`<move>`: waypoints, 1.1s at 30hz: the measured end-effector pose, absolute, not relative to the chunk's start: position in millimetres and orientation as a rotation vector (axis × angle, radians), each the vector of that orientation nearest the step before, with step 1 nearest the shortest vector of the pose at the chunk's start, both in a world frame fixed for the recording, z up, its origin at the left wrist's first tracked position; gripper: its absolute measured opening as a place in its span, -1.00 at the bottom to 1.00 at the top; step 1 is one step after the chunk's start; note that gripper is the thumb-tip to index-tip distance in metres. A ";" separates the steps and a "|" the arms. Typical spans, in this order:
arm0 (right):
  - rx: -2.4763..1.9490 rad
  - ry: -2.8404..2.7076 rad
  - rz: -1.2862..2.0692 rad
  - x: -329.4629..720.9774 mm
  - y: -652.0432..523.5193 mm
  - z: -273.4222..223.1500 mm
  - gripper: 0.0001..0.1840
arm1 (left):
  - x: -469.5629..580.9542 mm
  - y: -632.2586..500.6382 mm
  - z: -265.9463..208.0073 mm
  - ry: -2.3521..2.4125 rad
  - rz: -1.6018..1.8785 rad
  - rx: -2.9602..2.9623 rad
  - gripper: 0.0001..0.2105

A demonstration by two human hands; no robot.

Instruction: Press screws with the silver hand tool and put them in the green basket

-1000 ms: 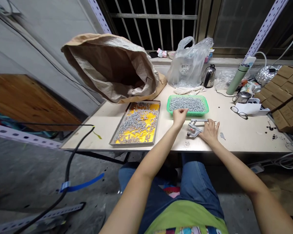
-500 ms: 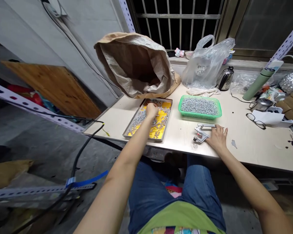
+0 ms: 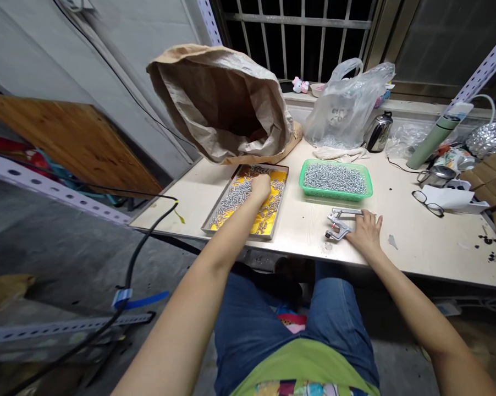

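My left hand [image 3: 260, 188] reaches into a shallow tray [image 3: 275, 220] with a yellow bottom. Its fingers are curled down among small silver metal pieces [image 3: 234, 197], shaped like short screws or rivets; the fingertips are hidden. On the tabletop, my right hand [image 3: 365, 232] is closed on the handles of a silver plier-like hand tool [image 3: 337, 223], whose jaw end faces left. Behind that tool sits a green plastic basket [image 3: 334, 193], filled with more of the same kind of small silver pieces.
A large open paper sack [image 3: 289, 144] leans over the tray's far edge. Along the back are a plastic bag [image 3: 334, 118], a steel kettle [image 3: 380, 132] and a green bottle [image 3: 433, 143]. Glasses [image 3: 428, 203] and a grey scrap [image 3: 392, 242] lie to the right.
My left hand has moved slightly right within the tray and its fingers look more curled. My right hand stays on the tool. The whole view has shifted a little.
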State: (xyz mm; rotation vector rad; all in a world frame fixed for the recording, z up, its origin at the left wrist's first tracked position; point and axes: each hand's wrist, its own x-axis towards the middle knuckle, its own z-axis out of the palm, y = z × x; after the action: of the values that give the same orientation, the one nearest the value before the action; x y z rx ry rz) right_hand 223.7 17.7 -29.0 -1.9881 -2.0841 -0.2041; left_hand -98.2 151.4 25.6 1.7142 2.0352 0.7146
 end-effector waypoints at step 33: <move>-1.794 -2.080 -0.456 218.1 11.9 -35.1 -0.32 | 34.6 30.2 -9.5 1.167 0.692 1.408 -0.38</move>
State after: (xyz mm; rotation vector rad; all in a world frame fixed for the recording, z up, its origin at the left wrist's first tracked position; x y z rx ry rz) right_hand 218.1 11.9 -35.1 -1.7942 -2.0802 -0.4562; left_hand 34.6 30.2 -9.5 1.4084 1.1672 0.6925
